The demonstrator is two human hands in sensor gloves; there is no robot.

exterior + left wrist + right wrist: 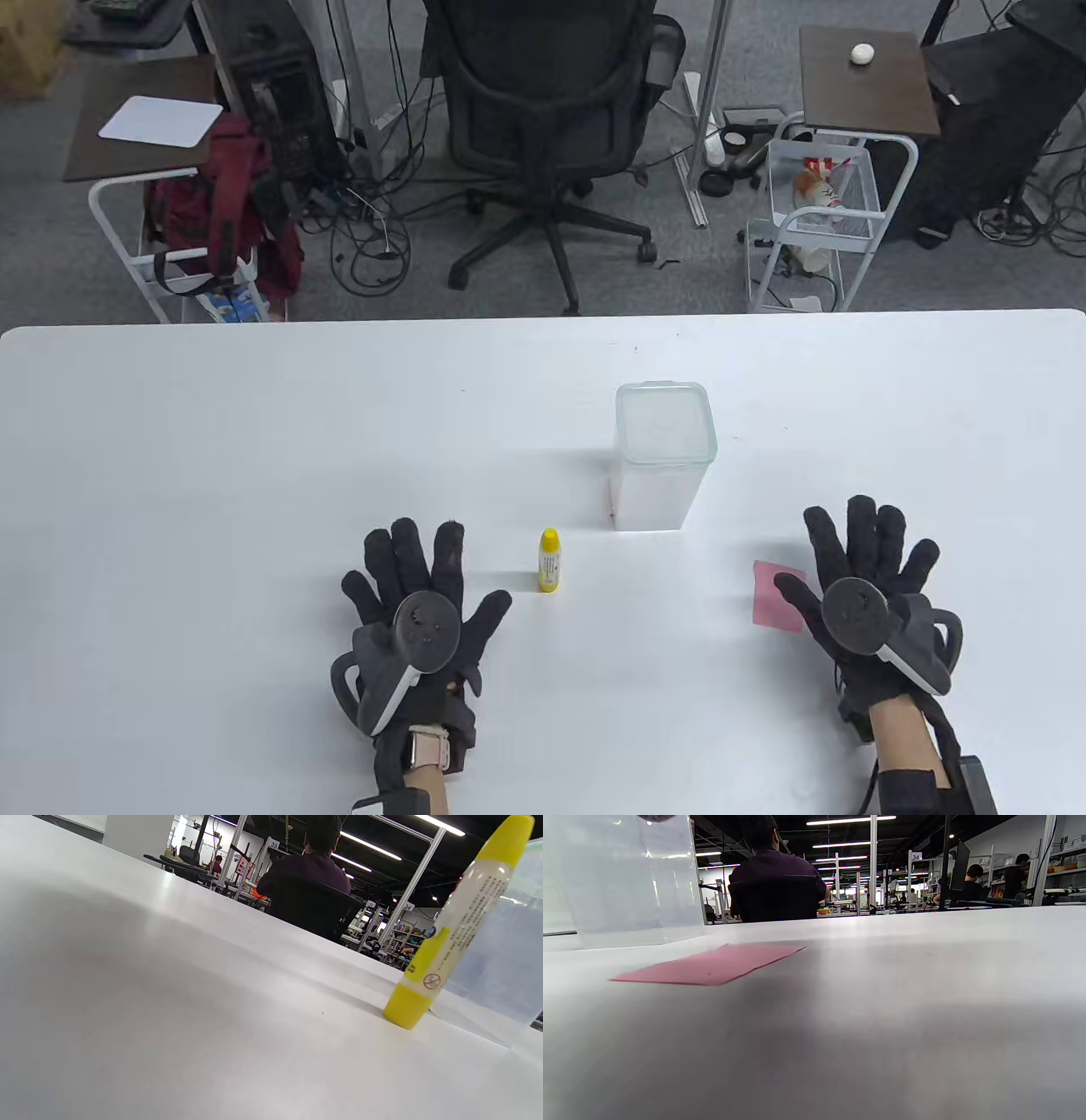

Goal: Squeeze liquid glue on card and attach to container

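Nothing's been picked up yet: left hand and right hand are laid flat, fingers spread. The glue bottle is stood at 2 o'clock from the left hand, card tucked partly under the right thumb, container at 12. Probably best if the card gets pinned while the bottle's squeezed gently.

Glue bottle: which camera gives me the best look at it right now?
The left wrist view: the glue bottle fills the right side close up, standing upright, yellow cap on, label print visible. The table view shows it small, between the left hand and the container. The right wrist view misses it.
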